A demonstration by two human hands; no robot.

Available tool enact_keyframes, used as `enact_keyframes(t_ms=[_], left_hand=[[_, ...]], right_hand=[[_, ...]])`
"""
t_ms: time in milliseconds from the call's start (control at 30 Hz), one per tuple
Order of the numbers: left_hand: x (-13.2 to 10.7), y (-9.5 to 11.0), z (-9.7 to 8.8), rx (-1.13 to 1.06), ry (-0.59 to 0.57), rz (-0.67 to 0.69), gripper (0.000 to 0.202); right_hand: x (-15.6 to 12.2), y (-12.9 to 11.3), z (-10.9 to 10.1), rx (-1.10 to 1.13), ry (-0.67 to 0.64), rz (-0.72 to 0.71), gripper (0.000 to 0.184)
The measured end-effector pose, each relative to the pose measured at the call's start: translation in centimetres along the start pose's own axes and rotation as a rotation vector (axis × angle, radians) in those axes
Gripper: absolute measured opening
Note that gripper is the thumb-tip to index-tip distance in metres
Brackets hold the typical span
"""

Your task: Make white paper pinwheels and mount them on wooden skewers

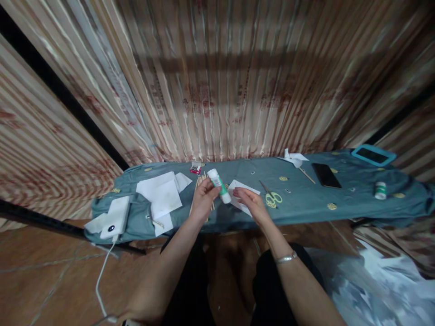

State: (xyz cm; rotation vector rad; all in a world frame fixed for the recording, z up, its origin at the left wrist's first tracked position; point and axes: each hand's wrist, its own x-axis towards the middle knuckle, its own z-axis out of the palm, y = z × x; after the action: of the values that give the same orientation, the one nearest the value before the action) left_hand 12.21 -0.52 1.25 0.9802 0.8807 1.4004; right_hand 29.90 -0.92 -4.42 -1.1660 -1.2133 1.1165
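Note:
My left hand (203,195) is closed around a glue stick (219,186), a white tube with a green label, held tilted over the cloth. Just right of its lower end is my right hand (250,201), fingers loosely stretched out and apart from the tube, with nothing visible in them. Beneath the right hand lies a folded piece of white paper (236,184), partly covered by the fingers. Thin wooden sticks (213,204) lie under and beside my left hand, partly hidden by it. Scissors (273,198) with yellow-green handles rest right of the paper.
White sheets (163,194) and a white device (115,218) with a cable are on the left. A small red box (195,168) lies behind the sticks. Rightward are a paper piece with a stick (307,175), a phone (326,175), a blue-framed tablet (374,155) and a green-white tube (380,190).

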Motion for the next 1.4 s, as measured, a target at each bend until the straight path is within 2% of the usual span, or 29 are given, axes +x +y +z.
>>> enact_keyframes(t_ms=[67, 133, 300, 400, 567, 667, 800, 867, 1167, 1267, 1400], left_hand=[[-0.7, -0.3, 1.4, -0.091, -0.024, -0.096, 0.043], [-1.3, -0.7, 2.4, -0.120, -0.081, -0.203, 0.045], [-2.0, -2.3, 3.7, -0.149, -0.205, -0.444, 0.041], [-1.6, -3.4, 4.2, -0.179, -0.224, -0.475, 0.038], [-0.5, -5.4, 4.7, -0.159, -0.309, -0.540, 0.041], [-0.2, -6.5, 4.7, -0.164, -0.257, -0.499, 0.041], [0.1, -7.4, 4.2, -0.156, -0.186, -0.442, 0.042], [0.3, -7.6, 3.7, -0.096, -0.180, -0.427, 0.043], [2.3, -8.3, 1.3, 0.223, -0.207, -0.273, 0.036], [3.0, -7.9, 0.0, 0.453, -0.194, -0.118, 0.032], [4.4, -7.1, -1.4, 0.929, -0.241, 0.123, 0.034]], right_hand=[[-0.3, -0.7, 0.6, 0.244, -0.058, 0.061, 0.048], [-0.6, -1.6, 0.3, 0.393, -0.100, 0.106, 0.046], [-0.9, -2.9, -1.0, 0.494, -0.243, 0.194, 0.041], [-0.8, -2.8, -1.7, 0.515, -0.157, 0.210, 0.039], [0.0, -2.3, -3.5, 0.549, 0.135, 0.135, 0.035], [0.1, -2.3, -4.1, 0.535, 0.158, 0.117, 0.035], [-0.2, -1.7, -4.0, 0.458, 0.026, 0.181, 0.038], [-0.3, -1.0, -3.7, 0.433, 0.006, 0.199, 0.038], [1.5, 1.4, -3.6, 0.532, 0.214, 0.249, 0.036], [2.1, 1.6, -3.8, 0.529, 0.252, 0.270, 0.038], [2.9, 2.0, -3.9, 0.471, 0.266, 0.254, 0.039]])
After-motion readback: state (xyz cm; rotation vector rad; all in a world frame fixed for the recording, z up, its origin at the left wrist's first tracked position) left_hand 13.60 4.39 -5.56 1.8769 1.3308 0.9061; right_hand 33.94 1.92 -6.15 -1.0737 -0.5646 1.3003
